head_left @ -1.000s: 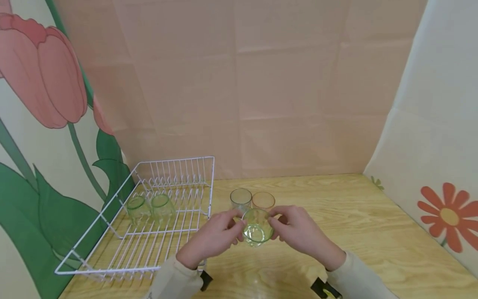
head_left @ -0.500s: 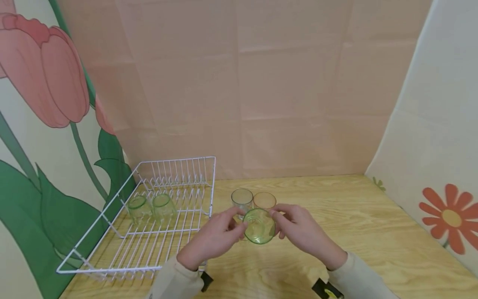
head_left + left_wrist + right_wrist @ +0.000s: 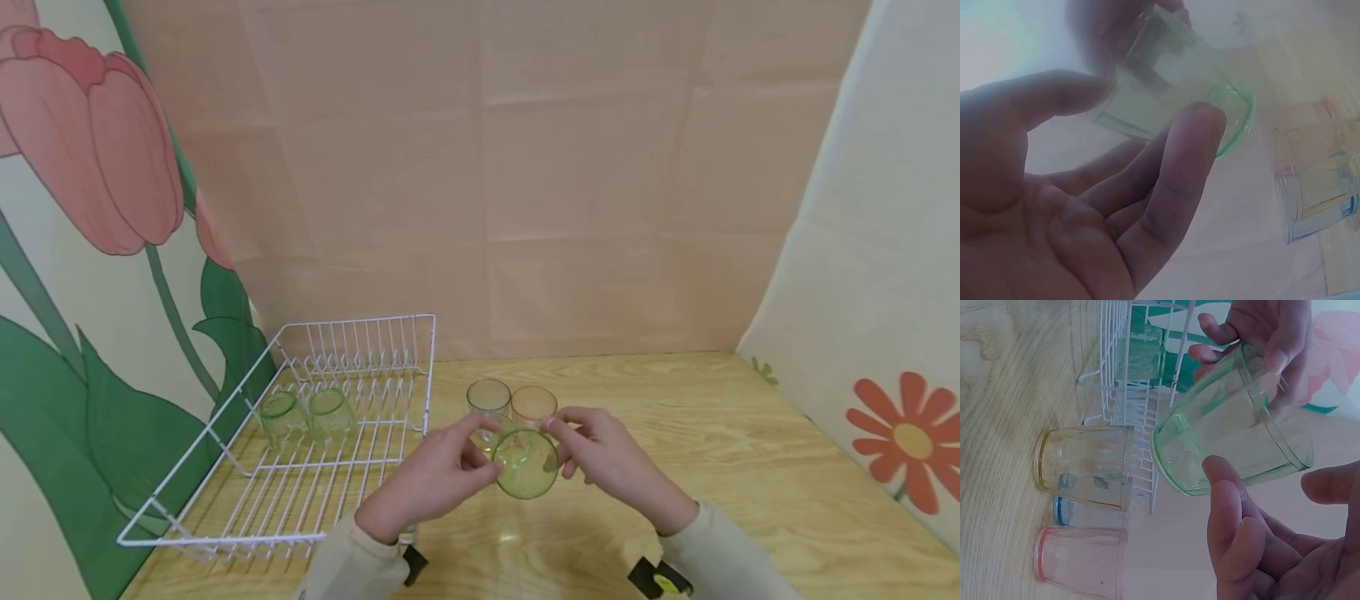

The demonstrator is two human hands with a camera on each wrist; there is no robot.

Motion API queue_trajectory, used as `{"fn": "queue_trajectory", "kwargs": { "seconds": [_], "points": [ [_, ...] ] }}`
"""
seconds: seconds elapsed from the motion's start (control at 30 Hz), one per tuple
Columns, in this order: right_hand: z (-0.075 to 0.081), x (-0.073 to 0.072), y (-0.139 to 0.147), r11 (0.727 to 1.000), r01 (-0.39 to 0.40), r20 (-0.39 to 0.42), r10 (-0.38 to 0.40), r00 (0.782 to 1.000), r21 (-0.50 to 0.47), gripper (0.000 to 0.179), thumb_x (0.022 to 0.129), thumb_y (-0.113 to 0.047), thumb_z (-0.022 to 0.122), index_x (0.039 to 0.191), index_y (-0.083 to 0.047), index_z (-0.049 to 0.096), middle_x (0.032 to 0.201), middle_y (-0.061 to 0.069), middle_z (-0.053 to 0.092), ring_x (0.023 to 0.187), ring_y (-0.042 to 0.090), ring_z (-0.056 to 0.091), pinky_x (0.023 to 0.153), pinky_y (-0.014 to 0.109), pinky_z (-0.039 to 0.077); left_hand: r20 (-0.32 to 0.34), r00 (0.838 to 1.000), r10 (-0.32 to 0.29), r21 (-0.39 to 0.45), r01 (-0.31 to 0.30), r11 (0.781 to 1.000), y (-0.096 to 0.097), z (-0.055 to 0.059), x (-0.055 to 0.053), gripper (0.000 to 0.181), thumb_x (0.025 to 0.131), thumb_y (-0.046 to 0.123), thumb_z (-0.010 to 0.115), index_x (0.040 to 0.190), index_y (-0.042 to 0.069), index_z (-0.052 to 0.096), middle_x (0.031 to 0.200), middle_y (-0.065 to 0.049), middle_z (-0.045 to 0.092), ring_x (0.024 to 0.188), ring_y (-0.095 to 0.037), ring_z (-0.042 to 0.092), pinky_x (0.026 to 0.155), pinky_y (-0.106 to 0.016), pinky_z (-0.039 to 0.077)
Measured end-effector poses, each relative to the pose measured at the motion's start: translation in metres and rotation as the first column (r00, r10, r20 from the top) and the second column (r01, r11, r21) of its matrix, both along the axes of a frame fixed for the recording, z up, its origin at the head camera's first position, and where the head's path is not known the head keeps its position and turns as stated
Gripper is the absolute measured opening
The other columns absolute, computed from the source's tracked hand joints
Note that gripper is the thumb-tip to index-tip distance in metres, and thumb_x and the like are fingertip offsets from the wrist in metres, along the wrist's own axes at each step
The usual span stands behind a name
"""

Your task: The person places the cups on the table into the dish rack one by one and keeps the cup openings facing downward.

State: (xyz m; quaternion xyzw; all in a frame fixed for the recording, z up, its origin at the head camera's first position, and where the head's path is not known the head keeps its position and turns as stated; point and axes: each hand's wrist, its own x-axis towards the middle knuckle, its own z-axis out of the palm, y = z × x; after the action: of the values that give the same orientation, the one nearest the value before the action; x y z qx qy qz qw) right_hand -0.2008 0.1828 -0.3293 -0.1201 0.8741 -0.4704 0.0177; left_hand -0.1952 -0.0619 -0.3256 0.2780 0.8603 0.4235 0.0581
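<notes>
Between my two hands a green-tinted drinking glass [image 3: 527, 477] is held up over the table, tilted so its round mouth faces the head camera. My left hand [image 3: 441, 477] pinches its left side, thumb at the rim and fingertips against the wall. On the other side, my right hand [image 3: 603, 458] grips it with thumb and fingers near the rim. Just behind stand a blue-tinted glass [image 3: 487, 398] and a pink glass [image 3: 535, 403]. A yellowish glass [image 3: 1085, 462] beside them shows clearly in the right wrist view, but is mostly hidden by the hands from the head.
To the left, a white wire dish rack [image 3: 326, 461] stands on the wood-grain table [image 3: 660, 400]. Two green glasses [image 3: 330, 421] sit side by side in it. A plain pinkish backdrop [image 3: 570, 192] rises behind, with flower-printed sheets at both sides.
The held green glass has tipped, so its mouth now faces the head camera more fully. Both hands stay on it, shifted slightly to the right in view.
</notes>
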Motion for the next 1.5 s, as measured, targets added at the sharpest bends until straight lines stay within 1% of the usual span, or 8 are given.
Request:
{"fn": "queue_trajectory", "kwargs": {
  "seconds": [0.23,0.53,0.67,0.8,0.9,1.03,1.2,1.5],
  "points": [
    [-0.0027,-0.0043,0.0014,1.0,-0.001,0.017,0.001,1.0,0.004,0.041,0.103,-0.043,0.052,0.111,-0.006,0.069,0.068,0.005,0.065,0.064,0.024,0.064,0.046,0.035,0.049,-0.003,1.0,-0.022,0.01,0.022,1.0,0.0007,-0.0001,0.0012,0.041,0.092,0.018,0.072,0.129,0.018,0.054,0.092,-0.001,0.074,0.08,-0.008,0.068,0.071,-0.027,0.055],
    [-0.0049,-0.0048,-0.0007,0.999,0.006,0.04,-0.007,0.999,0.04,0.043,0.1,-0.048,0.056,0.112,-0.009,0.069,0.07,0.002,0.07,0.059,0.017,0.059,0.045,0.03,0.045,-0.034,0.999,-0.038,-0.013,0.037,0.999,0.0007,-0.0025,0.0018,0.043,0.091,0.02,0.073,0.128,0.019,0.053,0.09,0.001,0.072,0.081,-0.007,0.067,0.072,-0.026,0.054],
    [-0.007,-0.0057,-0.0005,0.999,-0.003,0.047,0.001,0.999,0.048,0.044,0.099,-0.049,0.058,0.115,-0.01,0.069,0.072,0.002,0.071,0.056,0.014,0.055,0.044,0.029,0.044,-0.03,0.999,-0.036,-0.016,0.036,0.999,0.0007,-0.0037,0.0013,0.038,0.096,0.033,0.068,0.128,0.021,0.053,0.09,0.003,0.072,0.079,-0.005,0.066,0.07,-0.027,0.053],
    [-0.009,-0.0056,0.0001,0.999,-0.017,0.045,0.015,0.999,0.047,0.044,0.099,-0.047,0.057,0.119,-0.01,0.068,0.074,0.001,0.071,0.058,0.015,0.056,0.045,0.03,0.045,-0.018,1.0,-0.02,-0.013,0.019,1.0,0.0017,-0.0049,0.0006,0.037,0.101,0.046,0.055,0.127,0.021,0.054,0.087,0.003,0.071,0.073,-0.006,0.064,0.065,-0.029,0.052],
    [-0.0089,-0.0057,0.0001,0.999,-0.022,0.043,0.019,0.999,0.048,0.044,0.099,-0.047,0.059,0.12,-0.01,0.068,0.075,0.001,0.072,0.061,0.016,0.058,0.046,0.03,0.046,0.002,1.0,-0.007,-0.007,0.007,1.0,0.0025,-0.0049,-0.0004,0.039,0.103,0.048,0.049,0.126,0.017,0.053,0.083,0.004,0.069,0.069,-0.008,0.062,0.062,-0.03,0.051],
    [-0.008,-0.0053,-0.0002,0.998,-0.023,0.029,0.022,0.999,0.051,0.043,0.097,-0.046,0.061,0.122,-0.011,0.068,0.075,0.001,0.071,0.064,0.017,0.059,0.046,0.031,0.046,0.021,1.0,0.002,0.007,-0.002,1.0,0.003,-0.0041,-0.0012,0.041,0.105,0.047,0.046,0.125,0.013,0.051,0.083,0.004,0.068,0.069,-0.01,0.062,0.063,-0.03,0.051],
    [-0.0076,-0.0039,-0.0005,0.998,-0.028,0.025,0.027,0.999,0.051,0.044,0.096,-0.045,0.063,0.123,-0.011,0.067,0.078,0.001,0.072,0.068,0.019,0.061,0.048,0.034,0.048,0.019,1.0,0.013,0.018,-0.013,1.0,0.0036,-0.0047,-0.0013,0.041,0.104,0.047,0.048,0.123,0.01,0.05,0.088,0.002,0.07,0.074,-0.008,0.063,0.066,-0.031,0.052],
    [-0.0095,-0.0057,0.0004,0.998,-0.046,0.016,0.045,0.999,0.051,0.045,0.096,-0.045,0.063,0.126,-0.011,0.066,0.082,0.002,0.073,0.07,0.019,0.063,0.049,0.035,0.049,0.037,0.998,0.043,0.035,-0.044,0.998,0.0047,-0.0066,-0.0017,0.042,0.099,0.047,0.059,0.12,0.012,0.05,0.089,0.001,0.071,0.077,-0.009,0.065,0.07,-0.035,0.053]
  ]
}}
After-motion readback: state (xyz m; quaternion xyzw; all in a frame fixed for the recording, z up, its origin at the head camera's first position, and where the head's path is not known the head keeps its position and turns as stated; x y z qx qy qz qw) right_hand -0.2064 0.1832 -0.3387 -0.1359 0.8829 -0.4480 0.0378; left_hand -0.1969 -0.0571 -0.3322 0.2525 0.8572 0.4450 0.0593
